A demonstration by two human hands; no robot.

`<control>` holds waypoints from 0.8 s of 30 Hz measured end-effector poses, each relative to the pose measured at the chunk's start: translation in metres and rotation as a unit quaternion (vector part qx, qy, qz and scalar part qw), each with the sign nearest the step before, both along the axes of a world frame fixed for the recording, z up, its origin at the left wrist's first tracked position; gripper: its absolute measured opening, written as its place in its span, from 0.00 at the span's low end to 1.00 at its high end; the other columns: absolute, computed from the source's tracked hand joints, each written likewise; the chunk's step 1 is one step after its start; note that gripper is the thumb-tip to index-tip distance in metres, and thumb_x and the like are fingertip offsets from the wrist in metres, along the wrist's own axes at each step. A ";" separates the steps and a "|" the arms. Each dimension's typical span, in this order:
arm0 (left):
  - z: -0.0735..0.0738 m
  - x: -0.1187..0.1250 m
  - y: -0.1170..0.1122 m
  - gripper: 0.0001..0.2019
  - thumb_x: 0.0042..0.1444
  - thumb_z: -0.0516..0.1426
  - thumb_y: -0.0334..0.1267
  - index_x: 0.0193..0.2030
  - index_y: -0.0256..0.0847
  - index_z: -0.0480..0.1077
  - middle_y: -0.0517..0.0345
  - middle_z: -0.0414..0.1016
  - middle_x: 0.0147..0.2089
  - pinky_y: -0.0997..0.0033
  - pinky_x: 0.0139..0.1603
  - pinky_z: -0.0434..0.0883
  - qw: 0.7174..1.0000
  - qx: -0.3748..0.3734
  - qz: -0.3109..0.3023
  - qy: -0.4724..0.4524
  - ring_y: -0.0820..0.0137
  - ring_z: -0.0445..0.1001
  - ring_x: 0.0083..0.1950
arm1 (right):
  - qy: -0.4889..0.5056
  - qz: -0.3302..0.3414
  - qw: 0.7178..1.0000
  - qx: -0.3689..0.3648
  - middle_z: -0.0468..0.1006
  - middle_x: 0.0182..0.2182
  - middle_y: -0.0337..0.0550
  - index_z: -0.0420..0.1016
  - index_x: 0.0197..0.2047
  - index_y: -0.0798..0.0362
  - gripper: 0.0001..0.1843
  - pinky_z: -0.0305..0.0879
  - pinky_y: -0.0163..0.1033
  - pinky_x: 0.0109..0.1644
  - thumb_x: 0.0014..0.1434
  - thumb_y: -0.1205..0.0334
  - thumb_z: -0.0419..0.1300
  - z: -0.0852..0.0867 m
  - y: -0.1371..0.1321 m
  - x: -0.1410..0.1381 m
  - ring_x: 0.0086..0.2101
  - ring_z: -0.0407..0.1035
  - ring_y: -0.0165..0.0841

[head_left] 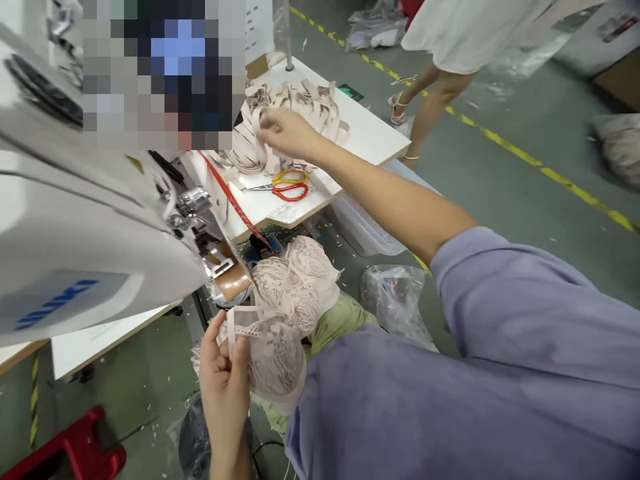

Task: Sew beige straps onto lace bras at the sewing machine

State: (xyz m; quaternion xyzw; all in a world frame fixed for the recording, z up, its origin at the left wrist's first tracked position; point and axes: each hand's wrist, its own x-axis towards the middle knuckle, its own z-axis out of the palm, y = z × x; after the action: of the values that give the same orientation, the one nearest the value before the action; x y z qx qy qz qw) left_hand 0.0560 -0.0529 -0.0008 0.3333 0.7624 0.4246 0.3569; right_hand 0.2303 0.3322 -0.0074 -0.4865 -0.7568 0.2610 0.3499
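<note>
My left hand [225, 373] pinches the edge of a pale beige lace bra [280, 360] between thumb and fingers, below the sewing machine's presser foot area [220, 263]. The bra's other lace cup rests over my lap. At the far side of the white table, my right hand [285, 133] is closed on a beige elastic strap [253, 137] from a looped bundle. More cut beige straps [315, 103] lie heaped behind it. Scissors [290, 187] with one yellow and one red handle lie on the table just nearer than my right hand.
The white sewing machine head [100, 247] fills the left side. A red ribbon [233, 200] hangs over the table edge. Below are a clear plastic bin [370, 223], a plastic bag [395, 297] and a red stool [75, 450]. A person in white [450, 40] stands beyond the table.
</note>
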 end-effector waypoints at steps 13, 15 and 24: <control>-0.026 -0.006 -0.015 0.35 0.55 0.61 0.57 0.66 0.44 0.65 0.68 0.60 0.21 0.80 0.17 0.57 0.997 -0.073 0.011 0.023 0.76 0.58 0.19 | -0.076 0.137 0.949 -0.273 0.76 0.34 0.48 0.72 0.35 0.54 0.14 0.53 0.38 0.34 0.55 0.52 0.66 -0.167 -0.215 0.027 0.33 0.67 0.37; -0.026 -0.005 -0.014 0.33 0.56 0.61 0.57 0.65 0.44 0.66 0.67 0.63 0.21 0.80 0.17 0.58 0.996 -0.072 0.034 0.037 0.76 0.59 0.19 | -0.032 0.124 0.949 -0.289 0.77 0.35 0.46 0.74 0.36 0.54 0.10 0.55 0.37 0.36 0.58 0.55 0.62 -0.169 -0.213 0.027 0.34 0.67 0.36; -0.047 -0.029 -0.012 0.31 0.55 0.63 0.52 0.65 0.48 0.68 0.57 0.78 0.38 0.75 0.30 0.71 0.990 -0.082 0.110 -0.023 0.73 0.72 0.29 | 0.158 0.080 0.903 -0.390 0.69 0.24 0.35 0.74 0.38 0.55 0.22 0.55 0.34 0.29 0.58 0.43 0.58 -0.155 -0.225 0.045 0.23 0.57 0.26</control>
State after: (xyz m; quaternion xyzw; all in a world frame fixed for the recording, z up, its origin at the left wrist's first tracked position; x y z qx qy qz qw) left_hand 0.0268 -0.0649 -0.0482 0.2073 0.8181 0.4052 0.3514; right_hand 0.2757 0.1071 -0.1623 -0.4738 -0.5655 0.6365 0.2251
